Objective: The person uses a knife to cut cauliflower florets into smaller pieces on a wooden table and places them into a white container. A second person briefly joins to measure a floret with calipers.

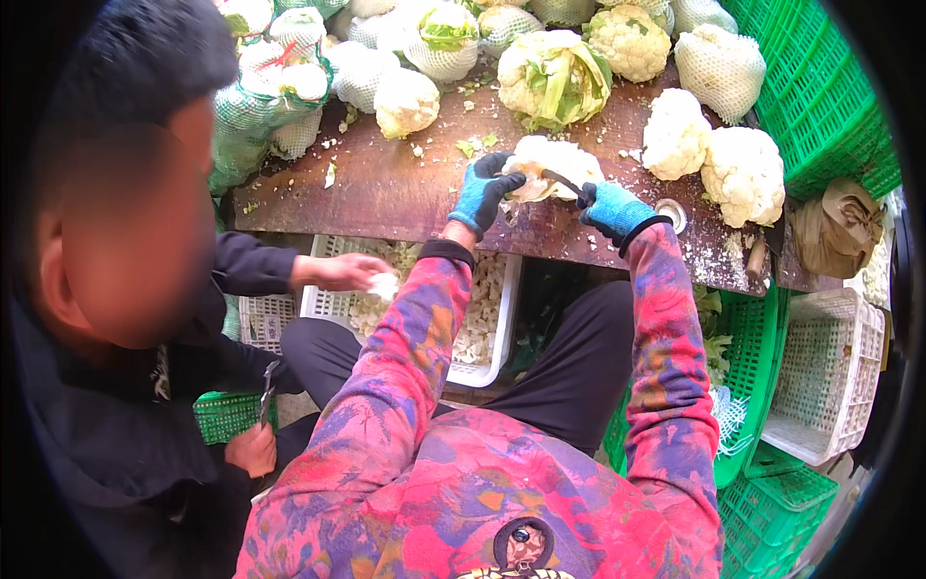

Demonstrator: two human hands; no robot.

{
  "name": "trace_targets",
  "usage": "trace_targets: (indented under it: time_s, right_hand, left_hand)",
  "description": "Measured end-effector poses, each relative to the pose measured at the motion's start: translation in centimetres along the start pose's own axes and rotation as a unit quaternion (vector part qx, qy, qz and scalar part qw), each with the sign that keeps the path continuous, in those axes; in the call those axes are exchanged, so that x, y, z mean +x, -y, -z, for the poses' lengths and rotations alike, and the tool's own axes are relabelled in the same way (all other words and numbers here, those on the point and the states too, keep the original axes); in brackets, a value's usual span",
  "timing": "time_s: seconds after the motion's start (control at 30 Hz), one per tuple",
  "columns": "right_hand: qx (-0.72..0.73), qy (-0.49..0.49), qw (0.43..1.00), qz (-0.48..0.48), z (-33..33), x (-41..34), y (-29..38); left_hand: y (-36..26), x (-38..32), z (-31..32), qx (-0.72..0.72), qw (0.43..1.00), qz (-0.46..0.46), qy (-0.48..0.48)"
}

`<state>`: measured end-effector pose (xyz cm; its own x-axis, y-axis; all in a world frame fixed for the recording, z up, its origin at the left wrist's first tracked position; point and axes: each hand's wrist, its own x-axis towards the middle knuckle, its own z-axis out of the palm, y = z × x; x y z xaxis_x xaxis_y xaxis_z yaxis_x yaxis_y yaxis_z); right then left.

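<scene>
A white cauliflower head (561,159) rests on the dark wooden table (412,195) in front of me. My left hand (486,189), in a blue and black glove, grips its left side. My right hand (611,210), gloved alike, is shut on the handle of a knife (563,179), whose dark blade lies against the cauliflower's near side. Just beyond sits a leafy cauliflower (555,78). Two trimmed cauliflowers (675,134) (744,176) lie to the right of my right hand.
At left, a co-worker's hand (343,272) holds a white piece over a white crate (499,318) of florets; the other (253,449) holds a metal tool. Net-wrapped cauliflowers (443,43) line the back. Green crates (810,87) stand right, near a brown bag (838,228) and wooden handle (757,258).
</scene>
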<state>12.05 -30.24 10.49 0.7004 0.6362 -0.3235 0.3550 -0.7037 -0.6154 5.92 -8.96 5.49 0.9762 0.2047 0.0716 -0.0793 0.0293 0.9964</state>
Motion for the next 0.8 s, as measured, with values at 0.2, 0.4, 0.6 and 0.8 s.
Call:
trace_targets:
  time_s: [0.2,0.4,0.6,0.8]
  right_hand:
    - [0.131,0.038,0.99,-0.038,0.0,-0.2,-1.5]
    - [-0.033,-0.144,0.986,-0.077,-4.9,-0.9,-0.1]
    - [0.191,-0.231,0.954,0.007,-13.0,-2.9,4.5]
    - [0.121,-0.276,0.953,0.03,-17.1,-2.9,6.7]
  left_hand:
    - [2.7,-1.6,1.9,-0.337,0.935,0.103,-0.032]
    - [5.1,-4.9,3.2,-0.5,0.859,0.074,-0.082]
    - [4.6,-5.6,3.2,-0.543,0.814,0.174,-0.113]
    - [3.9,-6.3,1.1,-0.247,0.961,0.019,-0.121]
